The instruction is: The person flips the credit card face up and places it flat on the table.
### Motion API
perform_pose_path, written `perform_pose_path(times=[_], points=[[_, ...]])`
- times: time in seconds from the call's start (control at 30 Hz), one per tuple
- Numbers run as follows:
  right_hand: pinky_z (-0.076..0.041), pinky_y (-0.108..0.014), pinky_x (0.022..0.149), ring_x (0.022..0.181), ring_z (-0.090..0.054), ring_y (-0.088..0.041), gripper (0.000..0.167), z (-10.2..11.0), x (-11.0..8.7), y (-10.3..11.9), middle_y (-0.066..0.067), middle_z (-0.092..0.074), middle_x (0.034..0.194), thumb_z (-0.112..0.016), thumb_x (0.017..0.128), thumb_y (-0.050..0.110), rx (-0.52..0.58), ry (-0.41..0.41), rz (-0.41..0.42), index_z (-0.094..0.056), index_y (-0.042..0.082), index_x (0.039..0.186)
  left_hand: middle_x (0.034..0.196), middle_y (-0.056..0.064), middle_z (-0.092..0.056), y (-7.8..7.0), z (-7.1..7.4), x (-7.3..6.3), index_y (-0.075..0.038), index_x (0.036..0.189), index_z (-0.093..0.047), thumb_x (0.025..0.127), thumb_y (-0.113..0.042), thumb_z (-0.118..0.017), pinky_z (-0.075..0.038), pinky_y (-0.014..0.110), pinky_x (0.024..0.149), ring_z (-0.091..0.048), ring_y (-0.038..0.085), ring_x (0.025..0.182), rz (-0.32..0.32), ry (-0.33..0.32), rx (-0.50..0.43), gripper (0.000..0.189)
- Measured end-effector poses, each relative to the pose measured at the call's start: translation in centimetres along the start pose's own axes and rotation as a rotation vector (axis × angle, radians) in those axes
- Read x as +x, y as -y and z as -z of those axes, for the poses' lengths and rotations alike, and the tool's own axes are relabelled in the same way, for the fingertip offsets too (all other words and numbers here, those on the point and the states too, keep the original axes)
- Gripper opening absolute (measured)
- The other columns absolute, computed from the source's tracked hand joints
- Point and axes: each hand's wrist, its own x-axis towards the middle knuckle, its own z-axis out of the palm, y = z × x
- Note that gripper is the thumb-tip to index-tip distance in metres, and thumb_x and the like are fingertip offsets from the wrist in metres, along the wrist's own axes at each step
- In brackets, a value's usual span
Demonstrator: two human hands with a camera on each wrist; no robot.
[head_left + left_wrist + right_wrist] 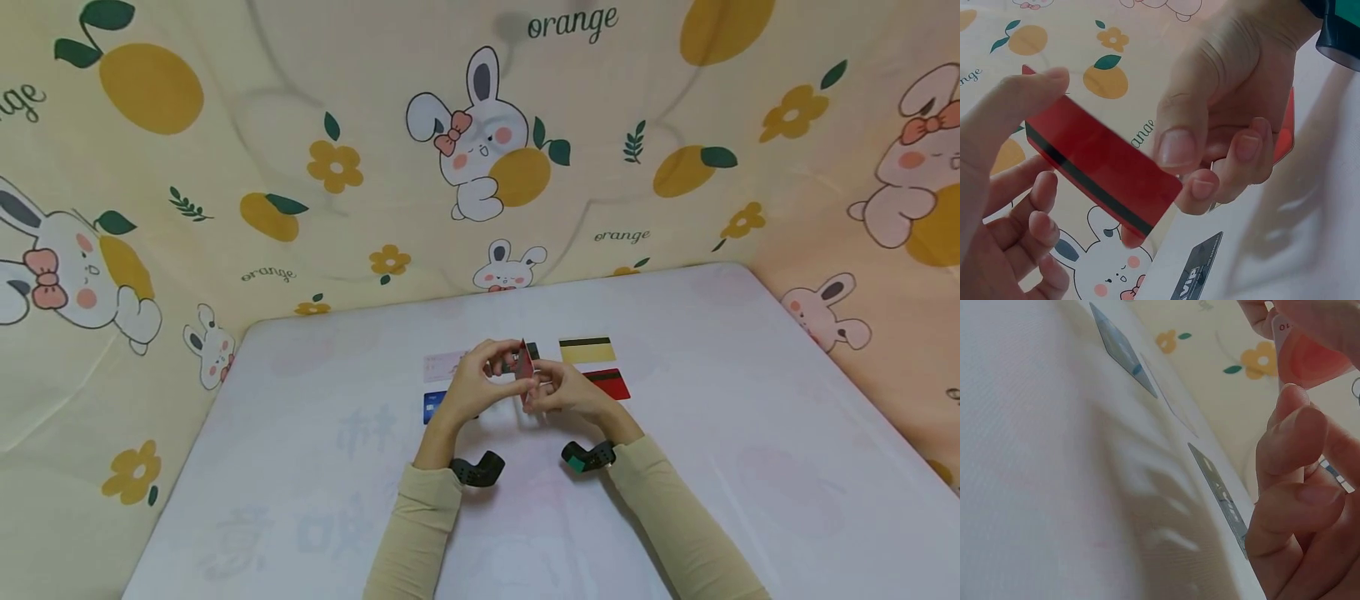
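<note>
- Table (262,467), white, spreads from the left beneath my forearms, with patterned fabric (600,167) behind it.
- Blue card (432,407) lies just left of my wrist, partly hidden; a pale pink card (441,367) lies beyond it.
- My left hand (474,381) pinches one end of a striped red card (1097,159), thumb on its edge, the other fingers loosely curled.
- That card is raised off the table between my two hands, tilted, its dark stripe near one long edge.
- Behind it lies a dark card (1199,269) lettered "VIP".
- My right hand (576,392) grips the card's other end, fingers bent; some fingertips are hidden.
- Farther right lie a gold card (587,353) with a black stripe and, nearer me, a second red card (612,385), partly covered by my right hand.
</note>
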Motion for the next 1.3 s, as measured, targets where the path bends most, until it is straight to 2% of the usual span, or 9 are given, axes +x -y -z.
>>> perform_pose_path(times=[0.13,0.37,0.47,0.67,0.83,1.0,1.3], points=[[-0.041,-0.021,0.054,0.067,-0.066,-0.006,0.058,-0.07,0.13,-0.13,0.01,-0.066,0.087,-0.065,0.083,-0.001,0.006,0.007,0.008,-0.041,-0.008,0.135,0.094,0.019,-0.057,-0.11,0.1,-0.02,-0.006,0.125,-0.061,0.076,-0.015,-0.081,-0.034,0.022,0.07,-0.046,0.024,0.081,-0.004,-0.006,-0.002,0.054],[-0.043,-0.022,0.055,0.059,-0.053,-0.005,0.042,-0.21,0.13,-0.12,0.01,-0.066,0.082,-0.068,0.083,0.003,-0.055,-0.029,0.013,-0.052,-0.004,0.121,0.094,0.02,-0.057,-0.21,0.33,-0.17,-0.005,0.127,-0.06,0.076,-0.013,-0.081,-0.033,0.021,0.072,-0.044,0.018,0.079,0.005,0.008,0.014,0.056],[-0.043,-0.023,0.054,0.059,-0.052,-0.006,0.039,-0.3,0.26,-0.12,0.009,-0.066,0.082,-0.068,0.083,0.002,-0.075,-0.025,0.015,-0.053,-0.004,0.118,0.096,0.021,-0.057,-0.22,0.41,-0.21,-0.005,0.129,-0.058,0.076,-0.013,-0.081,-0.033,0.02,0.072,-0.044,0.019,0.08,0.016,0.015,0.017,0.058],[-0.045,-0.021,0.059,0.064,-0.052,-0.007,0.054,-0.21,0.27,-0.14,0.007,-0.061,0.084,-0.073,0.081,0.005,-0.113,-0.049,-0.012,-0.052,-0.004,0.129,0.096,0.024,-0.054,-0.23,0.46,-0.08,-0.008,0.13,-0.057,0.078,-0.015,-0.079,-0.033,0.021,0.072,-0.046,0.031,0.081,0.008,0.004,0.023,0.057],[-0.046,-0.021,0.058,0.065,-0.05,-0.006,0.06,-0.2,0.27,-0.07,0.003,-0.053,0.085,-0.079,0.077,0.011,-0.134,-0.073,-0.031,-0.053,0.001,0.131,0.096,0.022,-0.056,-0.43,0.56,-0.07,-0.008,0.127,-0.06,0.078,-0.016,-0.079,-0.034,0.021,0.073,-0.045,0.021,0.079,0.003,-0.017,0.023,0.054],[-0.046,-0.021,0.057,0.063,-0.05,-0.006,0.061,-0.16,0.3,-0.03,0.002,-0.053,0.085,-0.08,0.076,0.013,-0.125,-0.076,-0.035,-0.054,0.003,0.131,0.096,0.021,-0.055,-0.72,0.54,-0.13,-0.01,0.126,-0.061,0.077,-0.017,-0.08,-0.035,0.02,0.073,-0.044,0.015,0.078,0.013,-0.03,0.025,0.053],[-0.046,-0.019,0.057,0.063,-0.051,-0.005,0.066,0.07,0.19,-0.08,0.001,-0.054,0.086,-0.08,0.076,0.011,-0.113,-0.075,-0.032,-0.049,-0.003,0.133,0.095,0.021,-0.055,-0.52,0.49,-0.15,-0.009,0.126,-0.06,0.077,-0.015,-0.079,-0.035,0.022,0.073,-0.048,0.029,0.08,-0.016,-0.039,0.016,0.052]])
